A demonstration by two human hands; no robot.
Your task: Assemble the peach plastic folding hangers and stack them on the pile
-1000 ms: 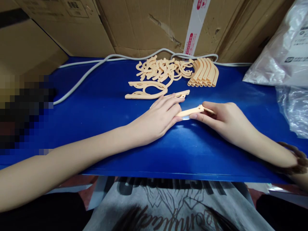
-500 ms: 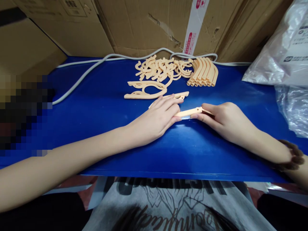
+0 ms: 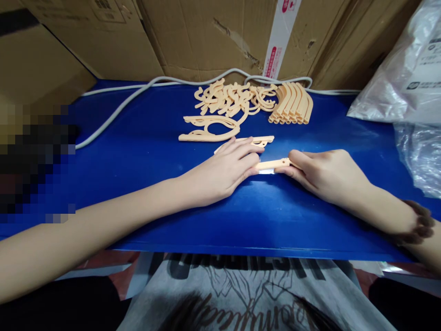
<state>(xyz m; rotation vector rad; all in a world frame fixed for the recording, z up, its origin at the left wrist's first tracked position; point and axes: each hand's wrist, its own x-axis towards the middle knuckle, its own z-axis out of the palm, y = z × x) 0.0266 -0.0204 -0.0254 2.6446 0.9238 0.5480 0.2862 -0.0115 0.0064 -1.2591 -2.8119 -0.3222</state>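
Observation:
A beige plastic hanger arm (image 3: 274,164) with a round hole near its right end lies level between my hands. My left hand (image 3: 223,174) is closed on its left end, with thumb and fingers pinching it. My right hand (image 3: 325,174) is closed at the other end, pinching a thin beige piece (image 3: 293,163) that meets the arm; most of that piece is hidden by the fingers. Just behind my left fingers lies a folded hanger (image 3: 265,140), partly covered by them. Farther back sits another folded hanger (image 3: 206,137) with its hook curving up to the right.
A loose pile of beige hooks (image 3: 227,99) lies at the back of the blue table (image 3: 262,220). Beside it several curved hanger arms (image 3: 292,103) are stacked neatly. A white cable (image 3: 113,115) runs along cardboard boxes (image 3: 206,41). Plastic bags (image 3: 389,87) stand at right.
The hanger arm has turned slightly nearer level and shifted a little right. My right fingers have closed farther over the thin piece. My left hand keeps its hold.

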